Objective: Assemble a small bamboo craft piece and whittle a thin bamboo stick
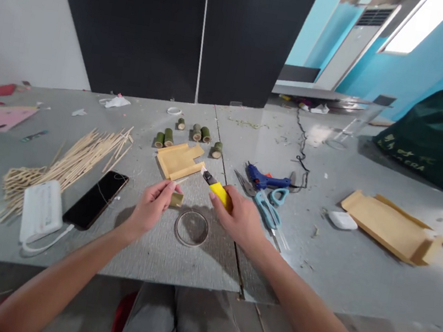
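Between the thumb and fingers of my left hand point(152, 203) is a small flat olive-brown piece point(177, 199), perhaps card or bamboo. My right hand point(239, 216) is wrapped round a yellow utility knife point(221, 192), its black tip pointing up and left. The knife and the small piece are apart. Just below them on the table lies a thin ring point(192, 229). Beyond the hands sits a folded tan cardboard tray point(178, 160) with a notched side. Several short green bamboo pieces point(168, 137) stand or lie behind it.
Right of the knife are blue-handled scissors point(269, 209) and a blue glue gun point(267, 178) with a black cord. Wooden sticks point(77, 153), a phone point(96, 200) and a white power bank point(42, 211) lie left. Another cardboard tray point(391, 227) and a dark green bag point(437, 143) are right.
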The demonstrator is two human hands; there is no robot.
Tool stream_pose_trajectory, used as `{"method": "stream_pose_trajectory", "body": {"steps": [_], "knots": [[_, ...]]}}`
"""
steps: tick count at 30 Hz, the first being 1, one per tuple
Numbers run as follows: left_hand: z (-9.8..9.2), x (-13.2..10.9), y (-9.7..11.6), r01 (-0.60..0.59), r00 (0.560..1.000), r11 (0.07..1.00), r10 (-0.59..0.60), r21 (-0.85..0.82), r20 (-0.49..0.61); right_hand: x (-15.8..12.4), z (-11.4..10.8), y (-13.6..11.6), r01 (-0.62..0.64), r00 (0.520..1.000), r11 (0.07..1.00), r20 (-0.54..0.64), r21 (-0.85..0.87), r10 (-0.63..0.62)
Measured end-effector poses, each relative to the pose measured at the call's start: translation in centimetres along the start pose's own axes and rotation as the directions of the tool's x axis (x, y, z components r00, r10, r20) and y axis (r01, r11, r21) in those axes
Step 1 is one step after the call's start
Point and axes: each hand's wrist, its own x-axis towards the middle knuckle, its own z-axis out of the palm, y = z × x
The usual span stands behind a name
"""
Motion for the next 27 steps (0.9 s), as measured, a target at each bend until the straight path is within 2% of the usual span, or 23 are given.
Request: {"method": "stream_pose_trajectory", "body": {"steps": [2, 3, 6, 12, 27], "knots": [[-0.2, 0.1, -0.1, 0.001, 1.000, 1.000, -0.001, -0.012, 0.013, 0.4, -0.1, 0.7, -0.006, 0.999, 0.953, -0.033, -0.303, -0.004], [-0.3, 0.2, -0.1, 0.000, 1.000, 1.000, 0.001, -0.018, 0.017, 0.6, -0.1, 1.0, -0.014, 0.999, 0.915, -0.035, -0.403, -0.001], [-0.4, 0.3, -0.3, 0.002, 1.000, 1.000, -0.001, -0.026, 0.020, 1.0, 0.1, 1.7, -0.019, 1.000, 0.851, -0.003, -0.525, 0.021], [-0.2, 0.4, -0.6, 0.021, 1.000, 0.999, -0.020, -0.035, 0.021, 0.9, 0.7, 2.0, 0.022, 0.999, 0.829, 0.038, -0.559, 0.000], [-0.1, 0.2, -0.1, 0.012, 1.000, 0.998, -0.013, 0.057, 0.011, 1.0, 0.4, 1.5, -0.015, 0.996, 0.831, 0.061, -0.556, 0.058]]}}
